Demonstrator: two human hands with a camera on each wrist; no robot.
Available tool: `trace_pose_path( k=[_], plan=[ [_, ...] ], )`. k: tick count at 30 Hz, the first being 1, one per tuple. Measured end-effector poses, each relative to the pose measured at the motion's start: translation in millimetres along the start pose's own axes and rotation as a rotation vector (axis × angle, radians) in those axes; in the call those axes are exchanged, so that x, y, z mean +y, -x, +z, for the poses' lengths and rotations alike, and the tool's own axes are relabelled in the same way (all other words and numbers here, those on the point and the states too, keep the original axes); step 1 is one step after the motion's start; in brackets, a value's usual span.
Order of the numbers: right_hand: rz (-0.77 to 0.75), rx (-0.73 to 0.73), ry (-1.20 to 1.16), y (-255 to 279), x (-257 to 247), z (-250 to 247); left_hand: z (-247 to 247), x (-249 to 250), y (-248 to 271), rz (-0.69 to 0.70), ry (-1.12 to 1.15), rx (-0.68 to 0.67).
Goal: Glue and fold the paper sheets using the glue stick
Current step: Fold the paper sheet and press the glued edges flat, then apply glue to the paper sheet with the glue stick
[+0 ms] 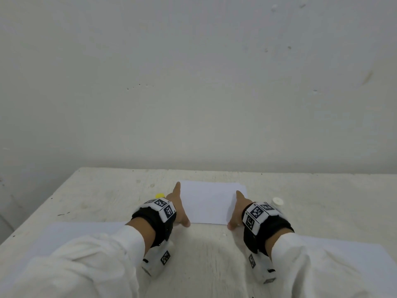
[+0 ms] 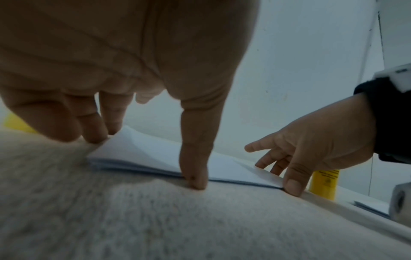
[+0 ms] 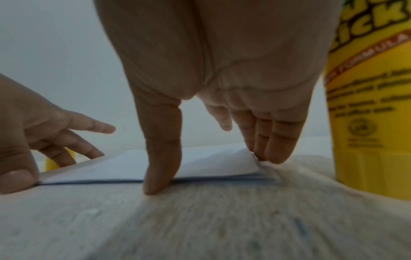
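Pale, scuffed wall fills the upper half of the head view, above a whitewashed wooden table (image 1: 214,250) that runs to the near edge. Two loose white sheets (image 1: 71,235) lie flat toward the near edge, one under each white-sleeved forearm. Between the hands, near the far edge of the table, sits the folded paper (image 1: 207,203), a small white rectangle several layers thick, its stacked edges showing in both wrist views.

Left hand (image 1: 179,206) is spread along the paper's left side: straight fingers touch the far corner, and the thumb rests on the table against the near edge. Right hand (image 1: 236,211) mirrors it on the right side, fingers straight, thumb down at the near corner. Neither hand grips anything.

Just right of the right wrist stands a yellow glue stick (image 3: 373,105), upright with a white top. A yellow cap (image 1: 160,195) peeps out behind the left wrist.

Paper this thin is likely light, limp and quick to slide or spring open, so flat pressure along the edges and crease probably suits it better than a pinch.
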State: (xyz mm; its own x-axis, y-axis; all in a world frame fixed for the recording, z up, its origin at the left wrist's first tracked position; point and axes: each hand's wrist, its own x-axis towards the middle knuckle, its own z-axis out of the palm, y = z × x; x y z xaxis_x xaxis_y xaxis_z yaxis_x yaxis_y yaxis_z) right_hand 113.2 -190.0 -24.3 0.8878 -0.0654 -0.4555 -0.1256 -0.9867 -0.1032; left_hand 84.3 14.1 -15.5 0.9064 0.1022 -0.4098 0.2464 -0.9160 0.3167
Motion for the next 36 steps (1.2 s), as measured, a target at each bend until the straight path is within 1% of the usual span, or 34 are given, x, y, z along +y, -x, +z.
trace_pose_path(
  k=[4, 6, 8, 10, 13, 15, 17, 20, 21, 23, 25, 27, 29, 32, 34, 36],
  plan=[
    [0.011, 0.007, 0.021, 0, -3, 4, 0, -2, 1, 0.001, -0.056, -0.031],
    [0.041, 0.032, 0.057, -8, -6, 11, 2, -1, 2, 0.008, -0.084, -0.032],
    [0.071, 0.026, 0.064, -16, -8, 17, 4, 0, 2, 0.017, -0.119, -0.013],
    [0.106, 0.039, 0.065, 4, -11, 14, 7, 1, 3, 0.021, -0.162, 0.019],
    [-0.038, 0.071, 0.047, 35, -9, 3, 12, 8, 12, 0.021, -0.25, 0.092],
    [-0.14, 0.048, 0.015, 61, -1, -1, 13, 19, 27, 0.046, -0.297, 0.116],
    [-0.227, 0.006, 0.022, 88, 13, -1, 15, 36, 44, 0.118, -0.334, 0.069],
    [-0.27, -0.047, 0.046, 120, 51, 5, 26, 72, 73, 0.276, -0.344, -0.093],
    [-0.254, -0.065, 0.03, 128, 67, 6, 33, 86, 82, 0.326, -0.337, -0.135],
    [-0.166, -0.068, 0.031, 137, 105, 7, 51, 113, 95, 0.422, -0.348, -0.181],
    [-0.011, -0.009, 0.048, 142, 147, 4, 68, 142, 106, 0.509, -0.36, -0.186],
    [0.117, 0.055, 0.049, 149, 185, -1, 83, 168, 114, 0.564, -0.359, -0.165],
    [0.233, 0.032, 0.051, 156, 218, -2, 99, 190, 117, 0.579, -0.393, -0.157],
    [0.315, -0.056, 0.061, 163, 242, 1, 120, 209, 114, 0.541, -0.473, -0.112],
    [0.315, -0.086, 0.048, 164, 248, 6, 128, 217, 114, 0.529, -0.503, -0.078],
    [0.294, -0.082, 0.038, 164, 249, 8, 129, 224, 115, 0.535, -0.518, -0.051]
  ],
)
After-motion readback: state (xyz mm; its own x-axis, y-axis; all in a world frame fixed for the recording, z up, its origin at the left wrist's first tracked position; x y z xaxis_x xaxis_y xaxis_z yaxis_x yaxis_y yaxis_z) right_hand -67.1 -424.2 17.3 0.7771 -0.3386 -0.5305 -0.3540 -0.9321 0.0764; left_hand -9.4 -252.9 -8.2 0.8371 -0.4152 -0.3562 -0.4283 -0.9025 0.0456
